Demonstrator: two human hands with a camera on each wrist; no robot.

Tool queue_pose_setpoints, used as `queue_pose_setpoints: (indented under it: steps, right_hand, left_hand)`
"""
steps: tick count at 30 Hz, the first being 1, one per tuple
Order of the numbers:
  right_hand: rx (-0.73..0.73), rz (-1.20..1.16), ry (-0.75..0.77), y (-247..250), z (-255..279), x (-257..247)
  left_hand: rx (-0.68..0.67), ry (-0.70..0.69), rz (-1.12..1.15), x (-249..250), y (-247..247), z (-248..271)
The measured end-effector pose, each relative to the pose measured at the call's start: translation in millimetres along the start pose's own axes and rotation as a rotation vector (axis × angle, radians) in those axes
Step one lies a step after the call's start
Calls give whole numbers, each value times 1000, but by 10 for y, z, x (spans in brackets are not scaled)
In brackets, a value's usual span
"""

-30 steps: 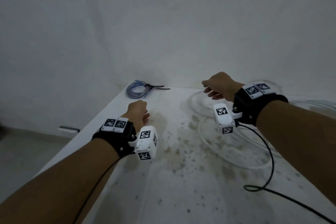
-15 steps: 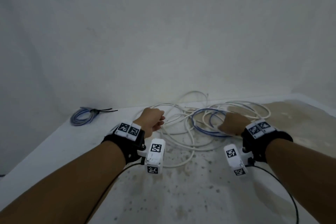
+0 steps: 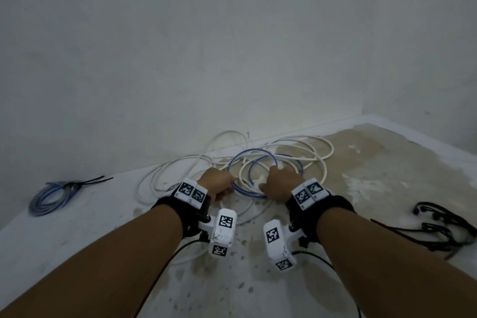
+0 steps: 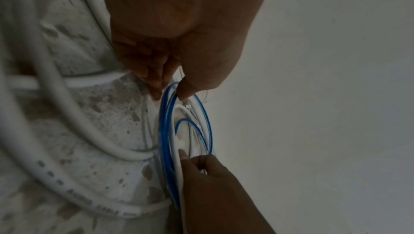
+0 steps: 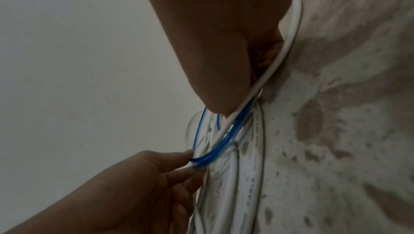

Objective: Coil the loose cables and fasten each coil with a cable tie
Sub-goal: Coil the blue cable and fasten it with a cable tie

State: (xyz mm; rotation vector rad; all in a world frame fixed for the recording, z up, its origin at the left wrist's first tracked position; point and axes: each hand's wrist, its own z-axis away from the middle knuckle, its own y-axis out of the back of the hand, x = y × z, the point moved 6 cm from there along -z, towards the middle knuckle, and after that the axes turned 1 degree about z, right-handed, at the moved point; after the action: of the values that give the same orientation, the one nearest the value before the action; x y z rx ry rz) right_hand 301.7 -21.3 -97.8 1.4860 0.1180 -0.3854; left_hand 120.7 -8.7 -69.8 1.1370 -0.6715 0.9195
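Note:
A thin blue cable (image 3: 260,158) lies in loose loops on top of a tangle of white cables (image 3: 320,155) near the wall. My left hand (image 3: 227,188) pinches the blue loops at their left side, thumb against fingertips; the left wrist view shows this left hand (image 4: 171,91) on the blue cable (image 4: 164,131). My right hand (image 3: 268,184) grips the same loops at their right side. In the right wrist view, the right hand (image 5: 244,96) has the blue cable (image 5: 226,140) and one white cable (image 5: 251,94) running through its curled fingers.
A tied blue coil (image 3: 50,197) with a black cable tie sticks out at the far left of the stained white surface (image 3: 258,292). A heap of black cable ties (image 3: 444,224) lies at the right. The wall stands just behind the tangle.
The view has swung right toward the tangle. Both hands came together onto the blue loops; the left hand moved right and pinched them, and the right hand closed round them.

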Motion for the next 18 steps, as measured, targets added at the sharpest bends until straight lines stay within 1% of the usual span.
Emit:
queue_pose_setpoints:
  steps: [2, 5, 8, 12, 15, 18]
  right_hand:
    - [-9, -20, 23, -17, -3, -1]
    - [-15, -48, 25, -23, 7, -2]
    - [-5, -53, 18, 9, 43, -2]
    - [-36, -58, 19, 17, 96, -35]
    - [-58, -64, 6, 29, 124, -68]
    - [-95, -41, 58, 103, 168, -133]
  left_hand:
    - [26, 26, -2, 13, 4, -57]
    - [0, 48, 28, 49, 21, -68]
    - [1, -15, 68, 141, 95, -64]
    - [90, -138, 99, 301, 302, -34]
    - [159, -169, 89, 378, 486, 43]
    - [276, -172, 131, 411, 788, 107]
